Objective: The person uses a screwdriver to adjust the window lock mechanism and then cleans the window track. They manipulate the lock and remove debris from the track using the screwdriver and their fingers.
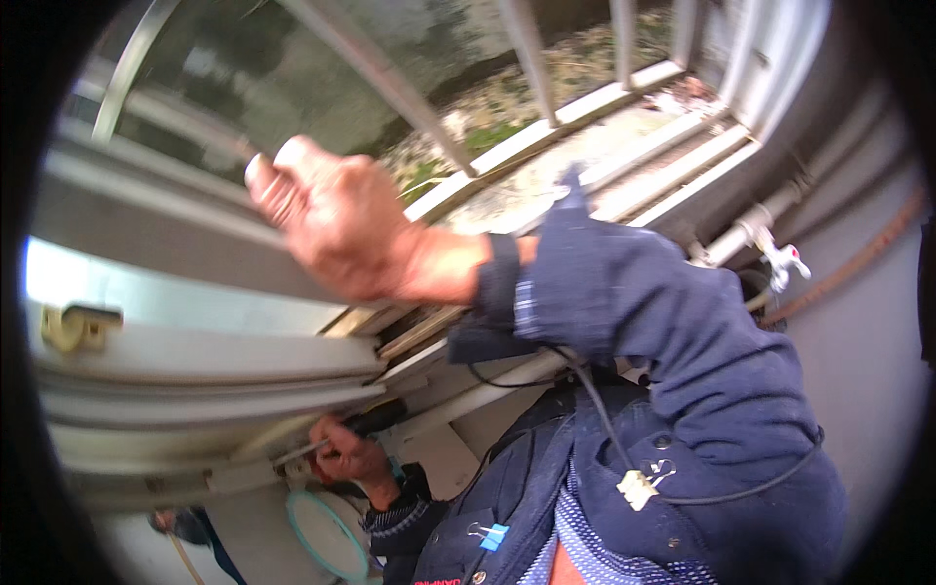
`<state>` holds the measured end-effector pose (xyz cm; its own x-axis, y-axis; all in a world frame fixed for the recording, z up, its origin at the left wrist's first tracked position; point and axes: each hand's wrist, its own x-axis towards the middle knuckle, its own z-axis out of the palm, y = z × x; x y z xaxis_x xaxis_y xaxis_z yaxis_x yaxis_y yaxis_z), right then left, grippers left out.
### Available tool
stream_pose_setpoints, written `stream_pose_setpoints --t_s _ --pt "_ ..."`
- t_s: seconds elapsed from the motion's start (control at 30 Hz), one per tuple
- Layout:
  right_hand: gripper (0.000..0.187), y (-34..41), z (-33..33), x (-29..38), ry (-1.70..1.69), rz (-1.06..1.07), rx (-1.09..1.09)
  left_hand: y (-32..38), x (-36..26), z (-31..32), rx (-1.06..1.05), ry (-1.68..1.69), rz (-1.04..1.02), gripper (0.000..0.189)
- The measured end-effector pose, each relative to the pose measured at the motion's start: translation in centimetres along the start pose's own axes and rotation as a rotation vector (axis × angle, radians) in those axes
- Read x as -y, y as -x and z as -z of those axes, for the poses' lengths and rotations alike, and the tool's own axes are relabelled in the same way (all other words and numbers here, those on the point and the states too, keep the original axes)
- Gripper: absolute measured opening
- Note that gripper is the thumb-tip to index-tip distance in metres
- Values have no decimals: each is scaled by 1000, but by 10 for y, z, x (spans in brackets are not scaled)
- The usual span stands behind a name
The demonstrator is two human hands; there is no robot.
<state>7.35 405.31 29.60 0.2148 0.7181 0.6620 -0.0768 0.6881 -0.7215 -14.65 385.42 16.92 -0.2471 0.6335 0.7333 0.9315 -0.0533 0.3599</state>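
Observation:
My right hand (351, 219) is raised in front of the window, fingers curled and thumb towards the left. It lies over the grey frame of a window sash (168, 205); its palm side is hidden, so I cannot tell whether it grips the frame. Lower down, below the white window frame (212, 358), my left hand (347, 453) is closed around a screwdriver (376, 417). The tool's black and yellow handle points up to the right, and its metal shaft runs down to the left. Something red, partly covered, shows under the left hand.
Metal bars (395, 88) stand outside the window, above a dirty sill track (680, 175). A pale latch (80, 325) sits on the frame. At right are a white tap (786, 263) on a pipe and a brownish hose (848, 278). A teal-rimmed basin (325, 537) is below. A cable (746, 501) crosses my jacket.

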Motion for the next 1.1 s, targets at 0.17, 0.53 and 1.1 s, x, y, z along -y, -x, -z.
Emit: stream_pose_setpoints --t_s 0.17,0.53,1.1 --pt "28 -10 70 12 169 -23 211 15 -24 -15 79 374 162 27" --pt "14 55 138 54 543 -319 998 26 -45 -28 481 604 -119 23" --pt "28 73 80 25 446 128 711 54 -28 -29 403 706 -48 23"
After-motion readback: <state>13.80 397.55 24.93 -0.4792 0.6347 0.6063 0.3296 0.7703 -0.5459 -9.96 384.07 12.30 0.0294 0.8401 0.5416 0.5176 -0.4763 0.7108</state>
